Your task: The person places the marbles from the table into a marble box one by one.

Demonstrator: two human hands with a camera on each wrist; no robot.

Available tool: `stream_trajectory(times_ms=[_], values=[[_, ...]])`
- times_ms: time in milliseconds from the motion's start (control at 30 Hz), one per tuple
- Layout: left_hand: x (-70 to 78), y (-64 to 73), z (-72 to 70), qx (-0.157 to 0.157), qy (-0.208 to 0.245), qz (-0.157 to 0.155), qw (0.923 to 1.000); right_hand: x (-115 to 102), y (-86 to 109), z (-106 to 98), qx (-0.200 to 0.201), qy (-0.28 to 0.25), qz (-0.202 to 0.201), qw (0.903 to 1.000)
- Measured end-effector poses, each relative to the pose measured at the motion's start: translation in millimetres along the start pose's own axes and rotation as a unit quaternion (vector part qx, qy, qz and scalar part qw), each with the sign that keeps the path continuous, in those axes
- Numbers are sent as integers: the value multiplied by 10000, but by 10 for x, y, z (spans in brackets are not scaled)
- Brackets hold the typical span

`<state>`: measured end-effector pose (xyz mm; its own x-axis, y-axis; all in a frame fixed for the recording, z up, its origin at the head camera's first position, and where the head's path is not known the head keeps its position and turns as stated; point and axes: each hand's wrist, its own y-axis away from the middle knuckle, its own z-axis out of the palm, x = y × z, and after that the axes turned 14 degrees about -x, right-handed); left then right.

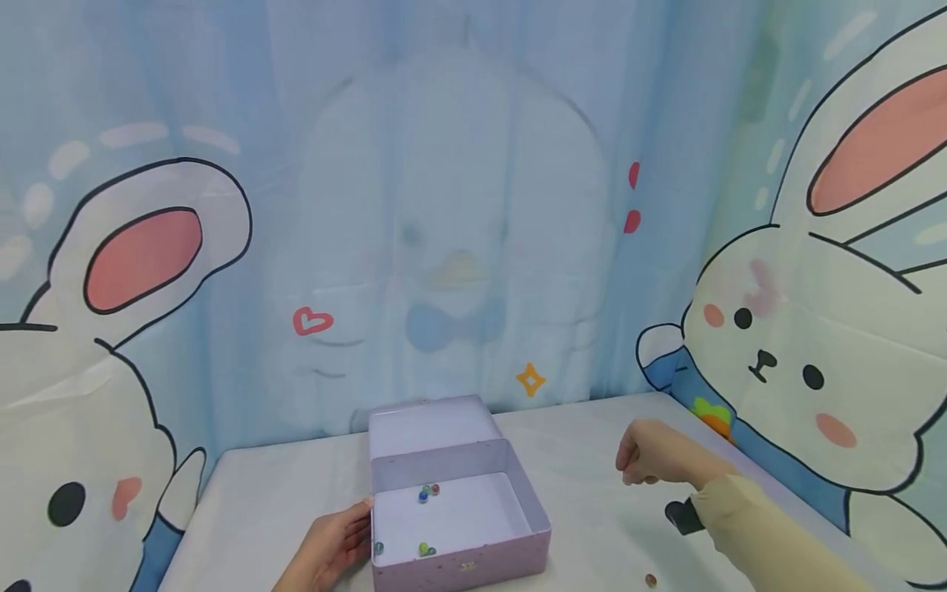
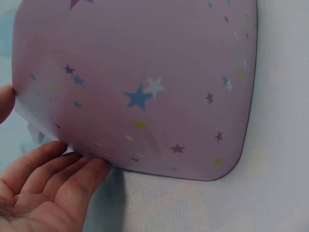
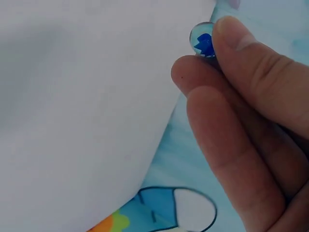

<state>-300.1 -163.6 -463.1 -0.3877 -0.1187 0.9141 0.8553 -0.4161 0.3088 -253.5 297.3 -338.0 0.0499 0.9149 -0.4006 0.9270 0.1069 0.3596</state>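
Note:
An open lilac tin box (image 1: 459,571) sits on the white table, its hinged lid (image 1: 436,427) tipped back. My left hand (image 1: 342,538) grips the box's left side; in the left wrist view, fingertips touch the edge of the star-printed wall (image 2: 140,116) and the thumb is at its left edge. Inside lie several glass marbles: a blue one (image 1: 423,497) in a back cluster, a yellow-green one (image 1: 423,548) near the front and another (image 1: 379,548) in the left corner. My right hand (image 1: 658,454), raised right of the box, pinches a clear marble with a blue core (image 3: 203,39) between thumb and forefinger.
A small brown marble (image 1: 651,580) lies on the white tabletop (image 1: 592,460) near the front, below the right forearm. Behind and beside the table hangs a blue curtain (image 1: 459,164) printed with cartoon rabbits. A black device (image 1: 684,516) is at the right wrist.

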Motion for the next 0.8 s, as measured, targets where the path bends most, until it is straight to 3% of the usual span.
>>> stream_trajectory(times_ms=[233,467,633,800], values=[[-3,-12,-12,-8,130,141,9998,-643,-303,36,-9,260,-314,9992],[-63,-18,-45,-121,76,190,9997,-1326,-651,257,-66,306,-1161,9927],[-62,-55,-44,-141,97,216,9996,-1576,-897,448,-183,160,-1581,9871],[-31,-82,-57,-48,166,190,9997,-1721,-1140,668,-488,-217,-1712,9838]])
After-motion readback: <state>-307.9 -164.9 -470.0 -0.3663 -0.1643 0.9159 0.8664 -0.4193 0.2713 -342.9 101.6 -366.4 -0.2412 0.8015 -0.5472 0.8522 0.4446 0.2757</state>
